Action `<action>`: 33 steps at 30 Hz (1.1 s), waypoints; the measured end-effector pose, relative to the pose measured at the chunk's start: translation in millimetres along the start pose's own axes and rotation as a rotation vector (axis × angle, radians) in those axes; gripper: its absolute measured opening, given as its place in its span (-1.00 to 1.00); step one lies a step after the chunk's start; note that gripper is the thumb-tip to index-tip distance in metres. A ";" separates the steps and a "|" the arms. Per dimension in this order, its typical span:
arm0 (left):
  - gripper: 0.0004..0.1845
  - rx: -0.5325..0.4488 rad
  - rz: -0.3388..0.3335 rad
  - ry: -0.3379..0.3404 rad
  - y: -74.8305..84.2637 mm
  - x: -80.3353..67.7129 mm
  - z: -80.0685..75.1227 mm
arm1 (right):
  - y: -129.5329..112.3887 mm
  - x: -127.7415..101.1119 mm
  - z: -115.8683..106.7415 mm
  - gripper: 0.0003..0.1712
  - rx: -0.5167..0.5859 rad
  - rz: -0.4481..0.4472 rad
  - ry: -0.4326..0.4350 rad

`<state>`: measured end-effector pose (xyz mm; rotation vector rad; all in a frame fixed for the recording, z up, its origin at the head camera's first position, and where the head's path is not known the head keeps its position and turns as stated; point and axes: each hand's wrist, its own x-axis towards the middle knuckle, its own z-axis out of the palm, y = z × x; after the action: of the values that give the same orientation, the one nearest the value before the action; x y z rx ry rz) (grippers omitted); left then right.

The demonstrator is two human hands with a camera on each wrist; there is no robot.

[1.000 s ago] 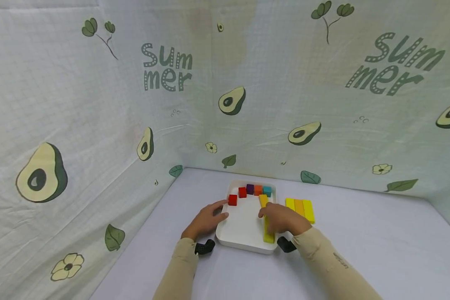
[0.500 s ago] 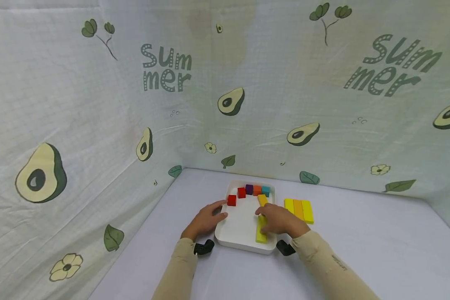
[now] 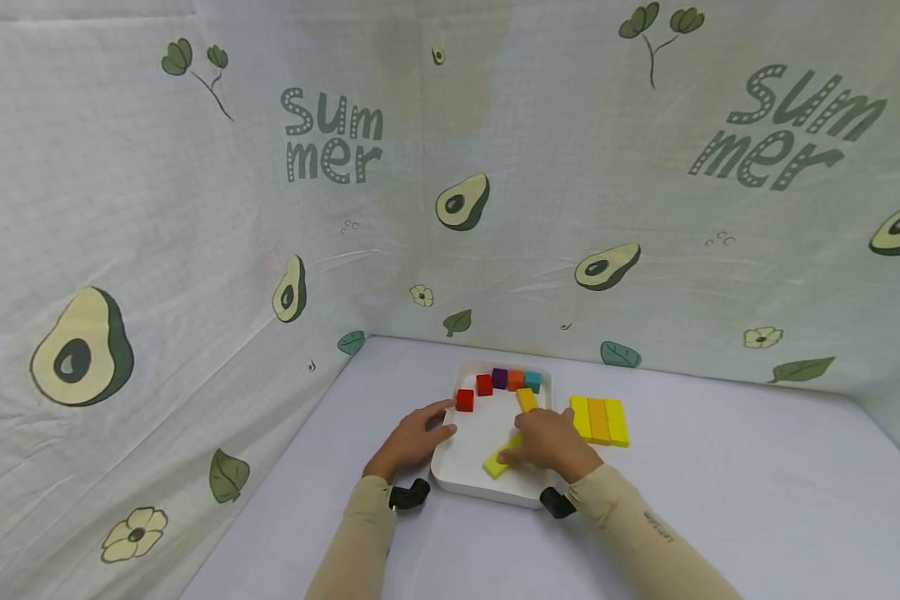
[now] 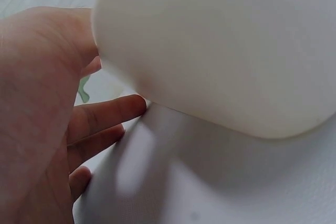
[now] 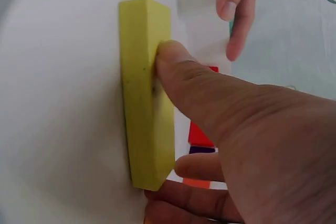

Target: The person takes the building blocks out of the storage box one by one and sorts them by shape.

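A tray (image 3: pixel 450 471) is set on the surface (image 3: pixel 720 500), with three bars (image 3: pixel 598 420) laid side by side just to its right. Inside the tray, a row of cubes (image 3: pixel 506 380) is ranged along the far wall, and a long block (image 3: pixel 495 462) lies slantwise near the front. The left hand (image 3: pixel 412 437) is placed at the tray's left rim, the right hand (image 3: pixel 547 440) on the block.

right hand (image 3: pixel 551 440) is covering the far end of the yellow bar (image 3: pixel 498 461) in the head view. white tray (image 4: pixel 220 45) is running off the left wrist frame. left hand (image 4: pixel 37 114) is being cut off by that frame's edge.
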<state>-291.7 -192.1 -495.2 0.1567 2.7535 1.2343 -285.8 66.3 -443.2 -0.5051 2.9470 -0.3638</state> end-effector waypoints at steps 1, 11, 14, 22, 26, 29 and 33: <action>-0.39 -0.002 0.003 0.000 -0.2 0.2 0.2 | -0.5 0.7 0.7 -0.31 -0.002 -0.002 0.007; -0.39 -0.016 -0.003 -0.001 -0.9 0.0 0.4 | -5.1 -2.2 1.1 -0.50 -0.018 -0.065 0.043; -0.40 -0.014 -0.001 0.001 -0.6 -0.5 0.1 | -5.8 -4.6 -3.4 -0.64 0.014 -0.099 0.006; -0.39 -0.006 -0.017 0.011 -0.1 0.3 1.1 | -4.4 -6.5 -5.5 -0.68 0.043 -0.166 -0.041; -0.39 0.001 -0.016 0.018 -0.8 1.6 1.7 | -4.4 -6.5 -4.6 -0.69 0.052 -0.178 -0.030; -0.40 -0.001 -0.015 0.019 -0.6 0.9 1.9 | -3.4 -6.4 -4.0 -0.70 0.057 -0.173 -0.025; -0.38 -0.016 -0.018 0.011 0.5 -1.8 0.9 | -0.3 -6.3 -3.6 -0.67 0.079 -0.178 -0.006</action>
<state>-289.8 -191.4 -495.2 0.1238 2.7472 1.2568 -280.5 69.0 -439.1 -0.7590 2.8756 -0.4952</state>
